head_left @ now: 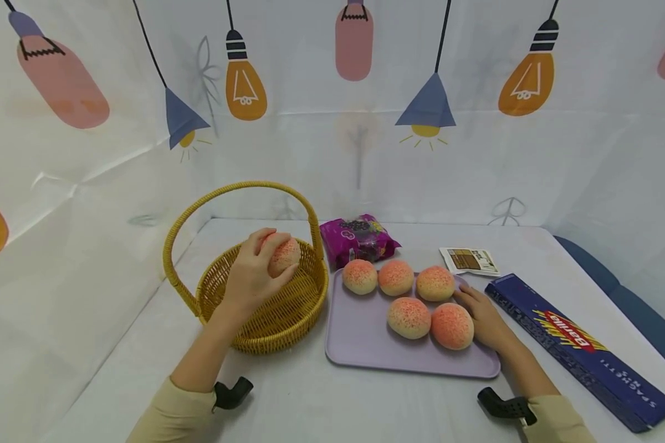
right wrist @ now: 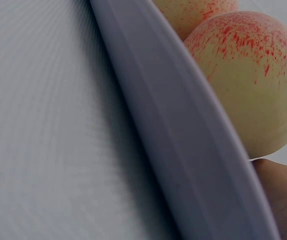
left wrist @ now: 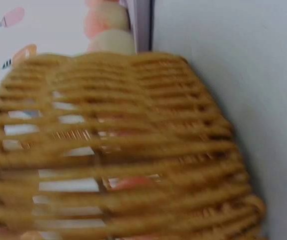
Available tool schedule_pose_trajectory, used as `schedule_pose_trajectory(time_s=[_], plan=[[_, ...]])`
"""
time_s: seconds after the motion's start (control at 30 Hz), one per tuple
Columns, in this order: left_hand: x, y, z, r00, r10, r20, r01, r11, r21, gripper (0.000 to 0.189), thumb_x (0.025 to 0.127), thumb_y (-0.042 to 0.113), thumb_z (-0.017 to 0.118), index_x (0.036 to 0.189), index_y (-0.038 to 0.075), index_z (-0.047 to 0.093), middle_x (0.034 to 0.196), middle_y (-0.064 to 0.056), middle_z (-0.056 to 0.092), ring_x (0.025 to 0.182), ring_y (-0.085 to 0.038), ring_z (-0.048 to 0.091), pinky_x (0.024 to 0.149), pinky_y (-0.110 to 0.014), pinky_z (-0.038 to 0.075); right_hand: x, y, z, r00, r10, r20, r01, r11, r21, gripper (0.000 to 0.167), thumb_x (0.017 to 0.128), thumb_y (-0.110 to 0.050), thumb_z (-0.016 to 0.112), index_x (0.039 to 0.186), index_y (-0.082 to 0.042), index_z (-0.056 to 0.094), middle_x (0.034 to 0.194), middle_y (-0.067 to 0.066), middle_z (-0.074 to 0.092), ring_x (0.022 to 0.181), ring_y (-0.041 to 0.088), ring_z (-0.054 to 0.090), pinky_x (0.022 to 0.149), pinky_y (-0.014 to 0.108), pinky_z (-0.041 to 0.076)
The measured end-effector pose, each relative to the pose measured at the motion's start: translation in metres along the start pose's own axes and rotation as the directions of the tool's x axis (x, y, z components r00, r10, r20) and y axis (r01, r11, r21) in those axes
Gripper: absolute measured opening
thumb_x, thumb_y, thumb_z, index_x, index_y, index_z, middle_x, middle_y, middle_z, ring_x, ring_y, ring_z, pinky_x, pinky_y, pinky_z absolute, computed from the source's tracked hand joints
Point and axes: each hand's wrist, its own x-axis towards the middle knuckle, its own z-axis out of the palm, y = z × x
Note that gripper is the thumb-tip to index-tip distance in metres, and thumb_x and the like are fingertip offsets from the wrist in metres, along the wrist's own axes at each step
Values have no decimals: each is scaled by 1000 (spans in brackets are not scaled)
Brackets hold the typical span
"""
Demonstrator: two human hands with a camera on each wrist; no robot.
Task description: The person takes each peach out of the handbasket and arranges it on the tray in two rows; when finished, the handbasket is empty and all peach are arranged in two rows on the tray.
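My left hand holds a peach between fingers and thumb, above the opening of a yellow wicker basket with a tall hoop handle. The basket's woven wall fills much of the left wrist view, hiding the hand there. On a lilac tray sit several more peaches, pale with red speckles. My right hand lies at the tray's right edge, fingers extended near the back right peach. Its thumb is hidden in the head view. The right wrist view shows the tray's side beside a peach.
Behind the tray lies a purple snack bag. A small white-and-brown packet lies at the back right. A long blue spaghetti box runs along the right side of the white table. Beyond it is a blue chair.
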Motion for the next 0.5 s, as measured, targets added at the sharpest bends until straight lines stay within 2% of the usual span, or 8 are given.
schedule_pose_trajectory(time_s=[0.17,0.33,0.5], plan=[[5,12,4,999,33,40,-33,999,-22,54,71,26,77,118,17,53,119,-14,48,104,-30,50,75,-44,50,1,-1,-1,1000,-4,-7,4,1000,-6,42,89,-11,51,125,11,47,133,35,33,122,53,25,95,66,19],[9,23,11,995,89,44,-87,996,-31,55,71,26,77,119,15,53,118,-16,49,105,-31,50,76,-45,50,1,-3,-2,1000,-2,-12,2,1000,-6,42,89,-11,51,125,11,47,133,35,33,122,53,25,96,65,19],[12,34,19,987,149,54,-147,988,-53,54,72,26,76,119,14,52,117,-18,50,106,-32,51,84,-46,46,0,-4,-1,1000,2,-8,-2,1000,-2,43,89,-11,51,125,12,46,134,35,33,123,53,25,96,65,19]])
